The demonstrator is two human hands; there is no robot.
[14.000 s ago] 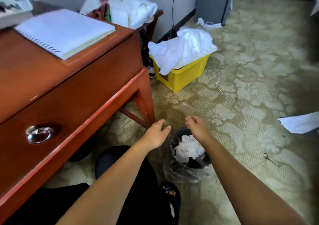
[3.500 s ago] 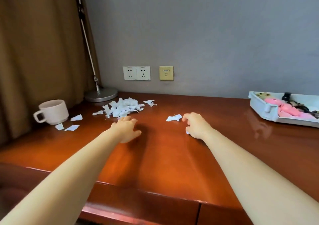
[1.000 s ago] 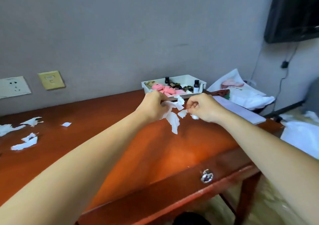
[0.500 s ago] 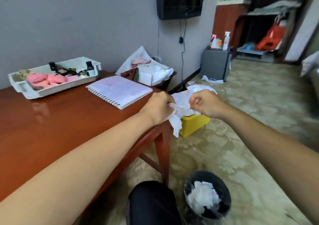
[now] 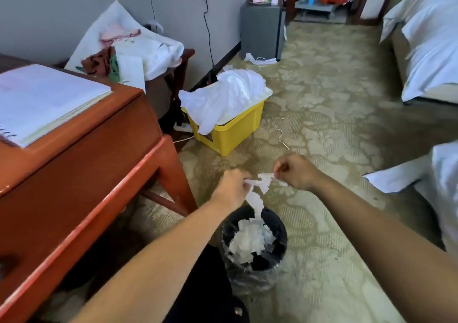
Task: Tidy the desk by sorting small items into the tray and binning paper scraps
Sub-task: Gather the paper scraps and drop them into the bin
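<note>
The left hand [image 5: 233, 189] and right hand [image 5: 297, 172] pinch paper scraps [image 5: 263, 183] over the scrap-filled bin [image 5: 279, 225] by the desk [image 5: 94, 154] corner; maybe more are left.

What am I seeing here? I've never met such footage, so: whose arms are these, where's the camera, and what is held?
No machine: a person wears one wide-angle camera on the head, looking forward and down, so you share their own view. The left hand and right hand both pinch torn white paper scraps over a small black bin on the carpet, already holding scraps. At left stands the wooden desk with a spiral notebook on it; beyond, a yellow box draped in white cloth.
</note>
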